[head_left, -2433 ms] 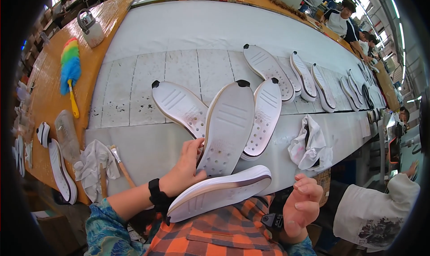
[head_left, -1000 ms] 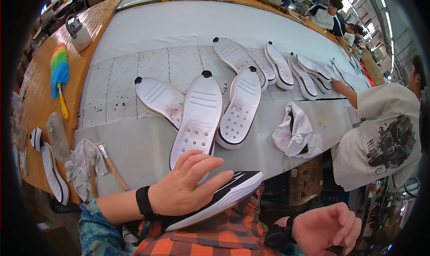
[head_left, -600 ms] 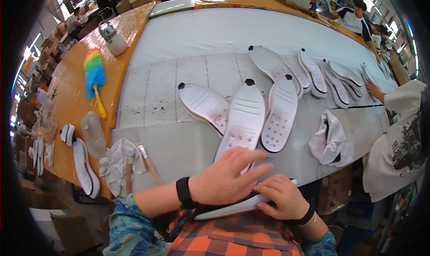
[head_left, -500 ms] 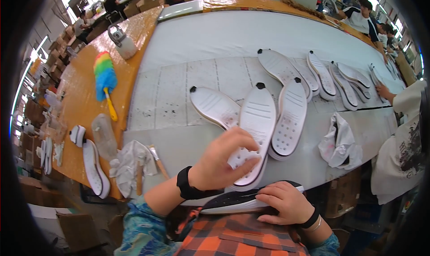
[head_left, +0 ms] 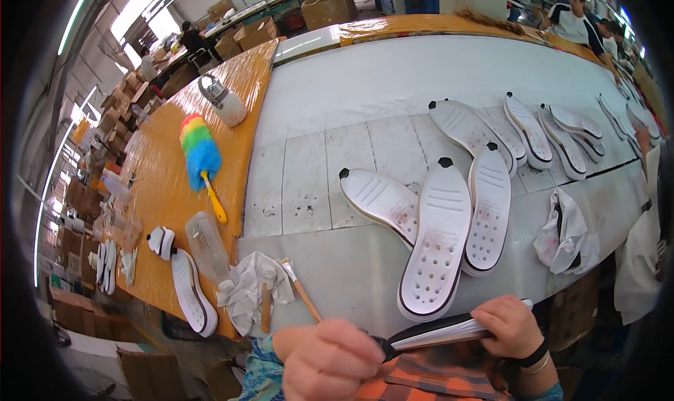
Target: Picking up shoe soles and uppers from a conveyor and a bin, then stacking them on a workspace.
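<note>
A white sole [head_left: 449, 329] was gripped edge-on by the right hand [head_left: 514, 325], fingers curled over it. Its black tip was apparently pinched by the left hand [head_left: 330, 359], fingers closed.

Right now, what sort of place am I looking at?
Most likely a shoe factory assembly line. White rubber shoe soles lie in a row along a long white-topped workbench, stacked brown cardboard boxes stand behind it, and both hands, left hand and right hand, hold a black-edged white sole.
</note>
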Available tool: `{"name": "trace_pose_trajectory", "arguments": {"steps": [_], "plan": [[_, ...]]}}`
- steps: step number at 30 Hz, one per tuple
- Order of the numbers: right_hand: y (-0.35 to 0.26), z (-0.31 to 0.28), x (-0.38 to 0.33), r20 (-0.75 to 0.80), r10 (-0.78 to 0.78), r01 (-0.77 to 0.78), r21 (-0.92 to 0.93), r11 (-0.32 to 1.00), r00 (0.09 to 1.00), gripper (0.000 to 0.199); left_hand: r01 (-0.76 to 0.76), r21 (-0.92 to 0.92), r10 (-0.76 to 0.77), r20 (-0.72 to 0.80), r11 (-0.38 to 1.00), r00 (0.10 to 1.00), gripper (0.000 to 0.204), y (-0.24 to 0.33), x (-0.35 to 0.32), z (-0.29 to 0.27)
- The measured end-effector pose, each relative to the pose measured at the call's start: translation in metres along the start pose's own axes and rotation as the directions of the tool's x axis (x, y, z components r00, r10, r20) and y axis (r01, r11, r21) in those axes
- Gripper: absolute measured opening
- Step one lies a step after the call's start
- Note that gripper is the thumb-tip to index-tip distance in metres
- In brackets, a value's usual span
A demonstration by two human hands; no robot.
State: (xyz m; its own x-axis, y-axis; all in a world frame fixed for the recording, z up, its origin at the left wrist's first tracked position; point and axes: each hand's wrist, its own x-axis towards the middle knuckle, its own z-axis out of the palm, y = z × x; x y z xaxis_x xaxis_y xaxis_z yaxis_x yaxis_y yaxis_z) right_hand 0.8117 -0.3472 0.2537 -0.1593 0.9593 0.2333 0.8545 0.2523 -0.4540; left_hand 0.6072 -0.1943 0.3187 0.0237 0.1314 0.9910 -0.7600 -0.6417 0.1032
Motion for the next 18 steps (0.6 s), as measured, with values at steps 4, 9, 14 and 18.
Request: {"name": "trace_pose_trajectory", "arguments": {"steps": [4,9,14,18], "plan": [[0.008,-0.009,-0.003,-0.121,0.049,-0.041,0.073,0.997,0.991,0.039,-0.137,-0.065,0.121,-0.210,0.988,0.970,0.032,0.014,0.008,-0.007],[0.023,-0.013,-0.009,-0.234,0.121,-0.100,0.098,0.990,0.965,0.038,-0.075,-0.067,0.051,-0.311,0.995,0.949,0.032,0.017,0.011,-0.019],[0.037,-0.019,-0.030,-0.469,0.471,-0.253,0.454,0.854,0.747,0.035,0.150,-0.045,-0.156,-0.319,0.988,0.935,0.026,0.013,0.000,-0.027],[0.050,-0.025,-0.029,-0.435,0.775,-0.103,0.840,0.533,0.459,0.027,0.863,-0.004,-0.837,-0.244,0.505,0.489,0.010,-0.035,-0.051,-0.050]]}}
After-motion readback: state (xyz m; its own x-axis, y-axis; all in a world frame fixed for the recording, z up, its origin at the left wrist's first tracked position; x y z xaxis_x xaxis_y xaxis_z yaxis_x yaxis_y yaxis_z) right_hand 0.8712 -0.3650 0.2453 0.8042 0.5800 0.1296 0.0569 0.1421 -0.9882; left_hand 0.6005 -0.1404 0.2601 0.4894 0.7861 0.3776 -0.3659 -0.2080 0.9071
